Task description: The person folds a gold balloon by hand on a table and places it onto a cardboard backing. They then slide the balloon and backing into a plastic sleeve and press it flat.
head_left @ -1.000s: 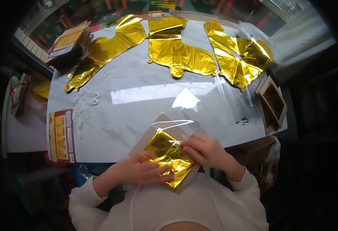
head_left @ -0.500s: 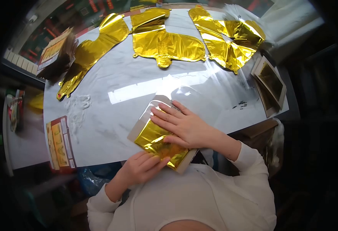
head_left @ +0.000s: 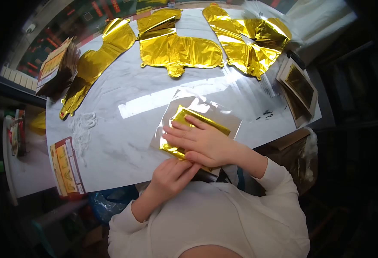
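Observation:
A folded gold foil balloon (head_left: 169,149) lies near the table's front edge, on a pale board or sheet with clear plastic film (head_left: 223,112) around it. My right hand (head_left: 210,146) rests flat over the foil, fingers stretched out and slightly apart. Just nearer to me, my left hand (head_left: 171,178) is closed, its fingertips pinching at the foil's near edge beside my right thumb. The right hand hides much of the foil. Farther back, three unfolded gold foil balloons lie flat: one at left (head_left: 96,62), one in the middle (head_left: 158,51), one at right (head_left: 236,47).
On the white marbled table (head_left: 124,150), a printed card (head_left: 66,167) and tangled white string (head_left: 83,127) lie left. A card stack (head_left: 53,66) stands back left. Gold-filled packs (head_left: 300,84) and small dark pieces (head_left: 265,115) are right. A box (head_left: 288,150) sits below.
The foil has been folded smaller, and more of the clear film shows around it. My left hand has moved right, close to my right thumb. The view has shifted slightly.

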The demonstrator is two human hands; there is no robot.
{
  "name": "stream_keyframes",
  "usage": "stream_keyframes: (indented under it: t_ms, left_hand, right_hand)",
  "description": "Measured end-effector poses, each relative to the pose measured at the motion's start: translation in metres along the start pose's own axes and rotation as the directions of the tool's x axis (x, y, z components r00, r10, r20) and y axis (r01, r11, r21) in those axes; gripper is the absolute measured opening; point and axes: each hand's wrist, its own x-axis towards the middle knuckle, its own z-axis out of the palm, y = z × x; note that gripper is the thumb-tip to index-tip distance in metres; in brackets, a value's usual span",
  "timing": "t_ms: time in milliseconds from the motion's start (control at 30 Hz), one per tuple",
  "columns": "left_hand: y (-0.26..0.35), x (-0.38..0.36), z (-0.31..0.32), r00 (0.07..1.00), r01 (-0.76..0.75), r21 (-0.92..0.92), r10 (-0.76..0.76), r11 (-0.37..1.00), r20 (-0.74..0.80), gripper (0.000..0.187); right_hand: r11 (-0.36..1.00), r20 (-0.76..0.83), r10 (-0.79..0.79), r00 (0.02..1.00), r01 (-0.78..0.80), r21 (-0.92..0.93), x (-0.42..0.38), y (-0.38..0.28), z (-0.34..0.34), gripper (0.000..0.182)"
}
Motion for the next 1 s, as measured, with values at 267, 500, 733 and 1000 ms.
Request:
stream_keyframes:
  t_ms: [267, 500, 733, 1000]
  left_hand:
    - [0.008, -0.018, -0.012, 0.985, 0.171, 0.016, -0.172, 0.985, 0.004, 0.036]
    - [0.006, -0.023, -0.009, 0.987, 0.153, 0.112, -0.157, 0.982, 0.02, 0.034]
    - [0.01, -0.028, -0.007, 0.982, 0.181, 0.091, -0.185, 0.979, 0.031, 0.033]
    - [0.018, -0.019, -0.02, 0.966, 0.214, 0.158, -0.233, 0.964, 0.115, 0.032]
  right_hand:
    - [0.975, -0.227, 0.118, 0.967, -0.156, -0.16, -0.007, -0.037, 0.006, 0.068]
    - [0.924, -0.454, 0.186, 0.871, -0.312, -0.22, -0.008, -0.055, 0.038, 0.054]
    - [0.894, -0.534, 0.235, 0.812, -0.397, -0.209, 0.005, -0.052, 0.038, 0.042]
    - [0.887, -0.498, 0.175, 0.849, -0.356, -0.295, 0.005, -0.024, 0.033, 0.047]
